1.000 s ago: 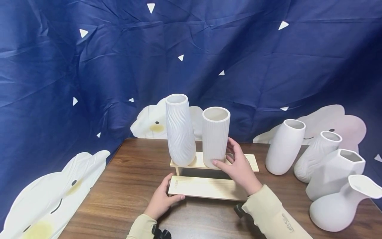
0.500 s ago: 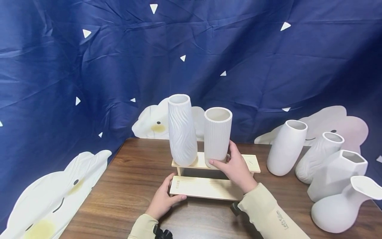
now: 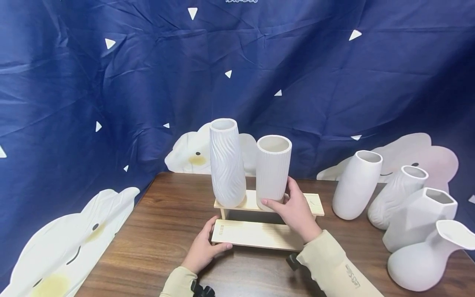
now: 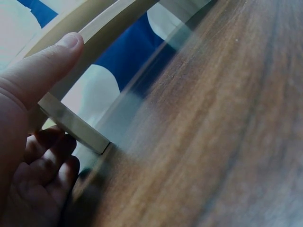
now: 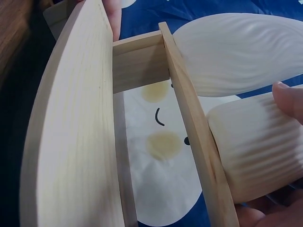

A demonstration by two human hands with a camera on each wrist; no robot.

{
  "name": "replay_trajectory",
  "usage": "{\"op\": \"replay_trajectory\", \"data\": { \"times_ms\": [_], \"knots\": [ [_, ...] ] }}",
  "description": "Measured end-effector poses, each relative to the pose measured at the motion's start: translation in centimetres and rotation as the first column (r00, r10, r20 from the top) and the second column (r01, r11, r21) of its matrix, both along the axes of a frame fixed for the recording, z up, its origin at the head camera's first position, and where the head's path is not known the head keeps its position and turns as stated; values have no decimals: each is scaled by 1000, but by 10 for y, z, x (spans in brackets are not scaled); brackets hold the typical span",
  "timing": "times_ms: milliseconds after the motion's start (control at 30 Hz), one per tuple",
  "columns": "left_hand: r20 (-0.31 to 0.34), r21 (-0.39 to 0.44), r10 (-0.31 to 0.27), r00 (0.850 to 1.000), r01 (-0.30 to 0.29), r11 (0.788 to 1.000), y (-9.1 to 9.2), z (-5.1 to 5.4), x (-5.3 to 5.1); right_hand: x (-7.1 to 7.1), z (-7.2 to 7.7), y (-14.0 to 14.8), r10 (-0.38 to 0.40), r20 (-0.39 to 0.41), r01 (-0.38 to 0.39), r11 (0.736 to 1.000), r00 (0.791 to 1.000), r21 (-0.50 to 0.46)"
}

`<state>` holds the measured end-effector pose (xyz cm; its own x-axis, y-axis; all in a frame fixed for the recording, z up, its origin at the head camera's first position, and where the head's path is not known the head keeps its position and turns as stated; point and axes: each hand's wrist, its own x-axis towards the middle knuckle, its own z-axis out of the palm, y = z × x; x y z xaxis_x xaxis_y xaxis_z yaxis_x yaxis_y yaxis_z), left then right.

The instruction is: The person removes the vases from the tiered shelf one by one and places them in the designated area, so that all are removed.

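1. Head: the white, vertically ribbed, cylindrical ceramic vase is upright, mouth up, at the upper tier of the pale two-tier wooden stand. From the stand's front right, the right hand grips the vase low; the left hand grips the stand's left end.
2. Left wrist: thumb against the stand's edge, fingers curled.
3. Right wrist: ribs run lengthwise; thumb and fingers on opposite sides.
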<state>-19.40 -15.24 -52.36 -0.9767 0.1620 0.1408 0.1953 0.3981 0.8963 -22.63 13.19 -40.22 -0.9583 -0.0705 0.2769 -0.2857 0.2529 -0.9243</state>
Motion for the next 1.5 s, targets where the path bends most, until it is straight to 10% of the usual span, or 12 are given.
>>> {"op": "replay_trajectory", "data": {
  "times_ms": [1500],
  "knots": [
    [21, 65, -32, 999, 31, 997, 1, 2, 1, 34, 12, 24, -91, -42, 91, 996, 995, -13]
  ]
}}
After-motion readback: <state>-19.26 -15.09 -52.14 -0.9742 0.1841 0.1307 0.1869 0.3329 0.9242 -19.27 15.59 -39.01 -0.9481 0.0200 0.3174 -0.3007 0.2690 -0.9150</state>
